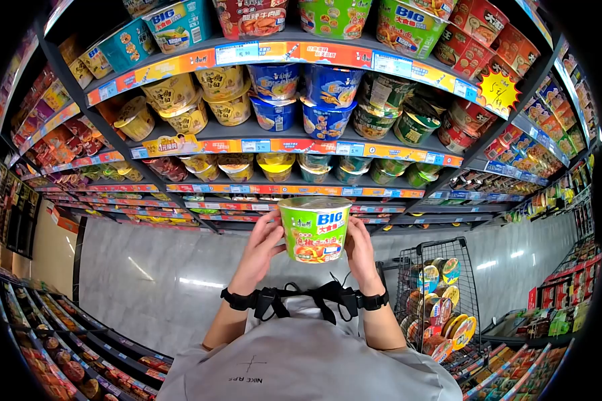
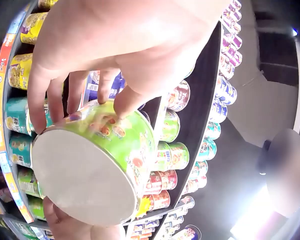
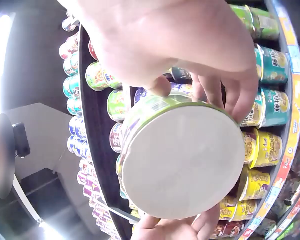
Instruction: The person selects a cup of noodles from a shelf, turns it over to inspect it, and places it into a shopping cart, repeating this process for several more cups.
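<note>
A green noodle tub stands upright in the air between both hands, its printed front toward the head camera. The left hand grips its left side and the right hand its right side. From below, the left wrist view shows the tub's pale base, with the left hand curled round the wall. In the right wrist view the right hand holds the tub's wall beside the round base.
Shelves of noodle tubs rise ahead, with blue tubs and yellow tubs on one level. A wire cart holding several tubs stands at the right. Grey floor lies below, with more shelves behind at left.
</note>
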Action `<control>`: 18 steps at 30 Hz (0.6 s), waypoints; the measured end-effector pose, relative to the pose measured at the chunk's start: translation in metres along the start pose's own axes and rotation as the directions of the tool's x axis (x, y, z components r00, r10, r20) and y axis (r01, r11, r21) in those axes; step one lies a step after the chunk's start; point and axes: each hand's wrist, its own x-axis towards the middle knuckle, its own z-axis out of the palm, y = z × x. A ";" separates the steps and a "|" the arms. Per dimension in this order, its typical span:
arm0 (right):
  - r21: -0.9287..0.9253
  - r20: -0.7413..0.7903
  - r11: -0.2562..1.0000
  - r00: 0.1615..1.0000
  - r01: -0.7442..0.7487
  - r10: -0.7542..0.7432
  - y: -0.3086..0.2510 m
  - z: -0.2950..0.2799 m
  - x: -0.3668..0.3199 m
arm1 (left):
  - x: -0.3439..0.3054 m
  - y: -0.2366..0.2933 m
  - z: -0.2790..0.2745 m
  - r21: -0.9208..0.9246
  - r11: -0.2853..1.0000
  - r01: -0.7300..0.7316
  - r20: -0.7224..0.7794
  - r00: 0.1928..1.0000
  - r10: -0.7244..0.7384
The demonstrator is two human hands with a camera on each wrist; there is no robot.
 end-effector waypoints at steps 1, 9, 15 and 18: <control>0.034 -0.004 0.999 1.000 -0.016 0.016 0.001 -0.001 0.001 | 0.001 0.001 0.001 0.059 0.998 -0.031 0.016 0.999 0.030; -0.118 0.126 0.983 0.984 0.141 -0.126 0.000 -0.011 0.002 | 0.004 0.000 0.001 0.028 0.980 -0.195 0.050 0.980 0.193; -0.035 0.114 0.971 0.966 0.237 -0.232 0.004 -0.013 -0.001 | 0.008 -0.010 -0.017 0.027 0.957 -0.289 0.176 0.944 0.280; 0.013 0.158 0.969 0.957 0.246 -0.244 0.004 -0.014 -0.001 | 0.008 -0.012 -0.020 0.050 0.949 -0.313 0.231 0.928 0.294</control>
